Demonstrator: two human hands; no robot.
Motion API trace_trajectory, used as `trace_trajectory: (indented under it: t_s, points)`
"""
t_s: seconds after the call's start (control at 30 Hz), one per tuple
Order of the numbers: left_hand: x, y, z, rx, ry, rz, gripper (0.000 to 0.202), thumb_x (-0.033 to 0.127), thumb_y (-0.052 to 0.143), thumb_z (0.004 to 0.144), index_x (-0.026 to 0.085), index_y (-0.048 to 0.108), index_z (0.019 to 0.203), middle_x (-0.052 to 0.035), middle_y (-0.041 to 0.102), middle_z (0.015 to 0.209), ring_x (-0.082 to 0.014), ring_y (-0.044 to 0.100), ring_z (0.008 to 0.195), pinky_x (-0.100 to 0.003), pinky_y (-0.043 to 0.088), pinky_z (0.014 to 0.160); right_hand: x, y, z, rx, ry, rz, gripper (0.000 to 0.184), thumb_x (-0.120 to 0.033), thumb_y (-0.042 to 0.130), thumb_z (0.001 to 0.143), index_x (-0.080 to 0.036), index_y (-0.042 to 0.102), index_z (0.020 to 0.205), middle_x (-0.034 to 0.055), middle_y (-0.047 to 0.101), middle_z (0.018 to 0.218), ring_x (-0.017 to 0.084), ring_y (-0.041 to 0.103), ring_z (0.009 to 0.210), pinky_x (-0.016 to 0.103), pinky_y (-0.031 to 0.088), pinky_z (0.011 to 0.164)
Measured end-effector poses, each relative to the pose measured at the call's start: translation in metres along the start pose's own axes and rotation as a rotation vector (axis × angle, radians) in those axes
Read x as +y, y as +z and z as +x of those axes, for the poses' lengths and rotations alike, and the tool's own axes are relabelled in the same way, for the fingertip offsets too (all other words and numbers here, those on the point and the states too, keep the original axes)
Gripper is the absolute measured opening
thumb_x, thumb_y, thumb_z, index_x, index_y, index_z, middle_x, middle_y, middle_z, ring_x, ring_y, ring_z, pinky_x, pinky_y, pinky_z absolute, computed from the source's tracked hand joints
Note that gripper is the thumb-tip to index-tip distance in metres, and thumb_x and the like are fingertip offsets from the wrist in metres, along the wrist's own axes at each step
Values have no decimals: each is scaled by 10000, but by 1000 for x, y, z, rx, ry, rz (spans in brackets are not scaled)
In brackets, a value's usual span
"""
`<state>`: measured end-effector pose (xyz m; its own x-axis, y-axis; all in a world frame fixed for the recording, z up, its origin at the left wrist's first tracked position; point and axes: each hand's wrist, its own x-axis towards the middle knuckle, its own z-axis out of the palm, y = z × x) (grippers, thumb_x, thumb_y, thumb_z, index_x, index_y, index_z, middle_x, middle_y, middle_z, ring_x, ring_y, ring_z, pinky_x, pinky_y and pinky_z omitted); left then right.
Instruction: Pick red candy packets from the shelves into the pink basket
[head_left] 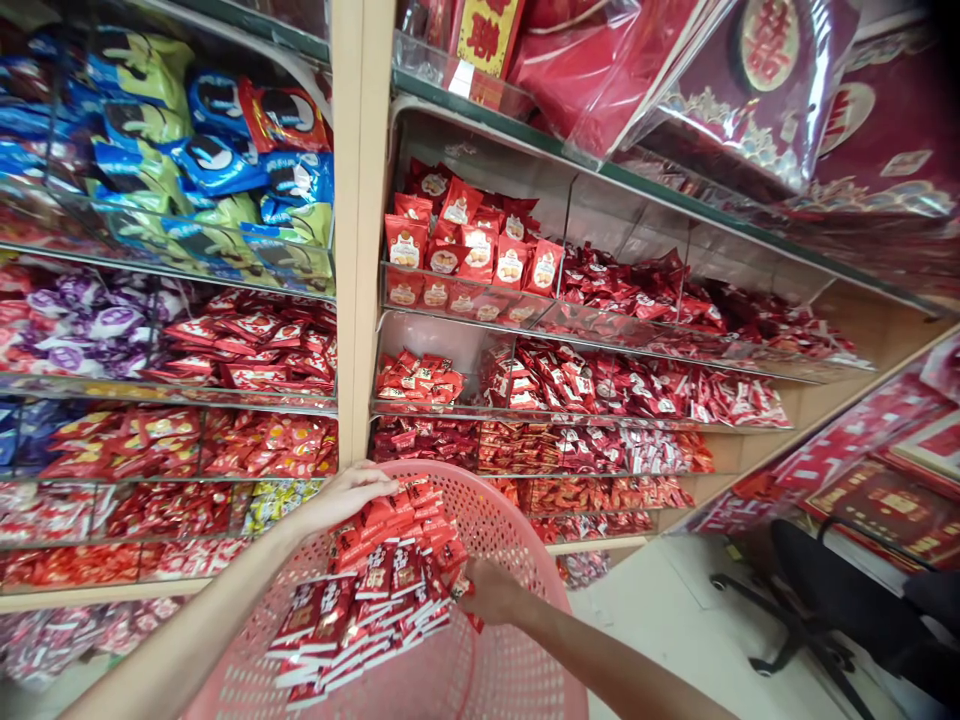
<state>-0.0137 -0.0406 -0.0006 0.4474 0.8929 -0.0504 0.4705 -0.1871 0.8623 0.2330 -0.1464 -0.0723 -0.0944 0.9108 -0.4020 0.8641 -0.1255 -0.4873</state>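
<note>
A pink perforated plastic basket [517, 545] stands in front of me, holding a pile of small red candy packets [375, 600], several with white sealed ends. My left hand [358, 497] reaches over the basket's far left side, its fingers stretched flat across the top of the pile. Inside the basket at the right of the pile, my right hand [491, 592] has its fingers curled around red packets at the edge. Its fingertips are partly hidden by the packets.
Shelves of wrapped sweets face me, with red snack packets [476, 250] on the right and blue and green bags [217, 165] at upper left. A wooden post [360, 230] divides them. Red gift bags [750, 90] sit on top. A black wheeled chair [832, 590] stands at lower right.
</note>
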Motion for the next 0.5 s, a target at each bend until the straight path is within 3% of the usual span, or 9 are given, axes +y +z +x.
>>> trace_trajectory:
  t_s: [0.17,0.33,0.5]
  points:
    - [-4,-1,1,13,18,1,389,575,547,696,238,725,771,-11,636,953,-212,573,921,-277,435,823,-4,-17,-2,2,31,-122,70,-134,555,648,-155,620,662,0,599,637,128,548,651,199,332,533]
    - [-3,-3,0,8,6,34,391,582,540,701,258,721,821,-11,628,1003,-216,561,971,-292,411,884,-2,-33,-2,148,75,-142,111,-164,530,713,-133,620,770,64,638,788,151,564,725,217,343,585]
    - [4,-3,-2,3,0,45,391,583,535,698,257,721,807,-10,618,1023,-220,552,998,-287,404,899,-4,-31,9,314,91,-14,186,-196,481,782,-136,593,918,95,634,908,186,568,841,240,377,671]
